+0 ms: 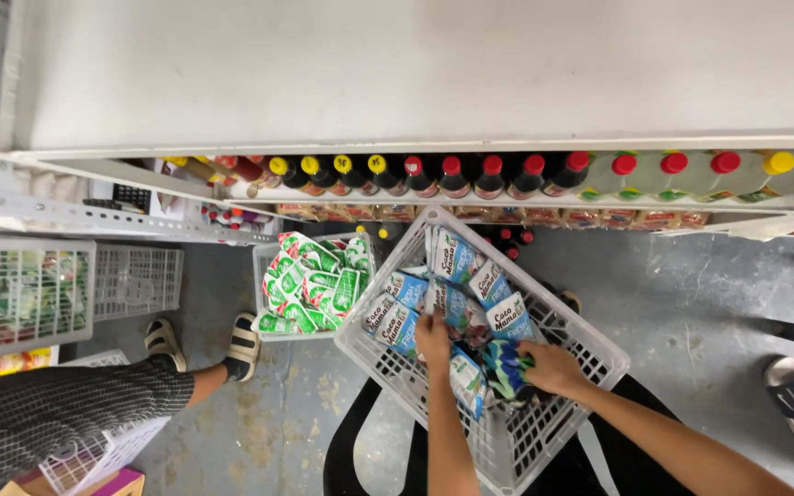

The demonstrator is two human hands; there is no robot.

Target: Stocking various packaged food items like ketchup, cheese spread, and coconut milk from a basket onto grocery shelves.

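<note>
Several small pouches (457, 308) lie loose in the white basket (590, 354) at the person's lap. Left hand (433, 338) rests on one, fingers together; right hand (551, 367) is clamped on a dark pouch (507, 367). They look light, soft and slippery, best pinched by an edge.

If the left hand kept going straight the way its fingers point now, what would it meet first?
The left hand points up the white basket, its fingers already among the blue-and-white sachets. Going on, it would likely push into those sachets first, then the basket's far wall; depth is hard to judge.
</note>
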